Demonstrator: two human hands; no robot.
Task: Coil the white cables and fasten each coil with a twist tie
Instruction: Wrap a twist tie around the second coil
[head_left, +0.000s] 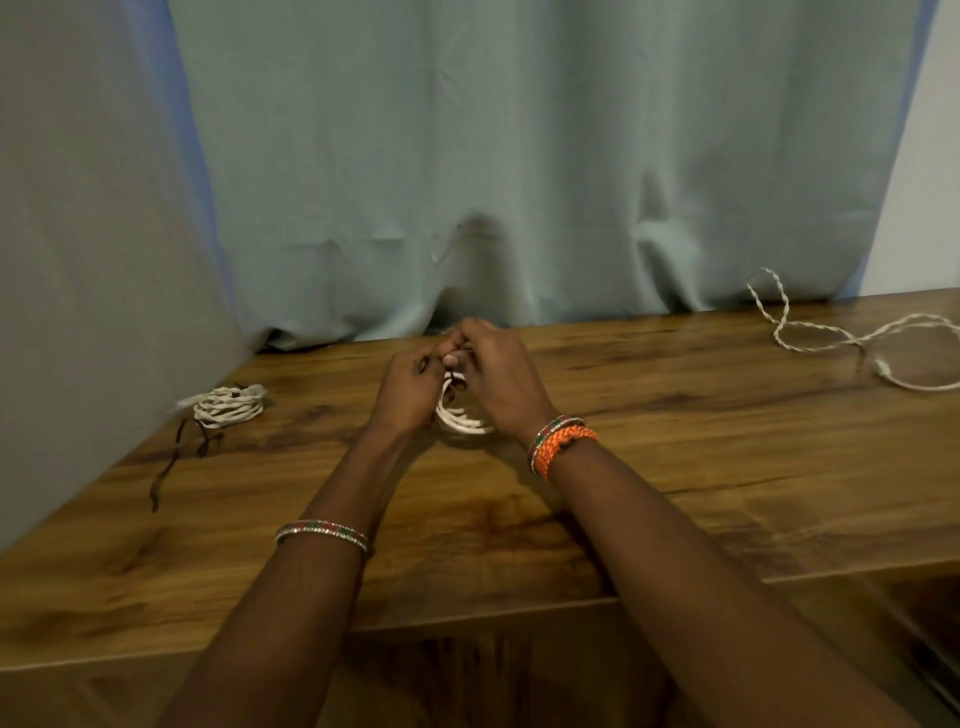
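Observation:
A white cable coil (460, 418) stands between my hands at the middle of the wooden table (675, 467). A dark twist tie (456, 383) wraps the top of the coil. My left hand (410, 387) pinches one end of the tie with curled fingers. The other end is pinched by my right hand (498, 374), which meets the left just above the coil. A second white coil (228, 406) lies at the far left. A loose, uncoiled white cable (852, 338) sprawls at the far right.
Dark loose ties (179, 452) lie on the table beside the left coil. A grey-green curtain (519, 156) hangs right behind the table's back edge. The table's front edge runs below my forearms.

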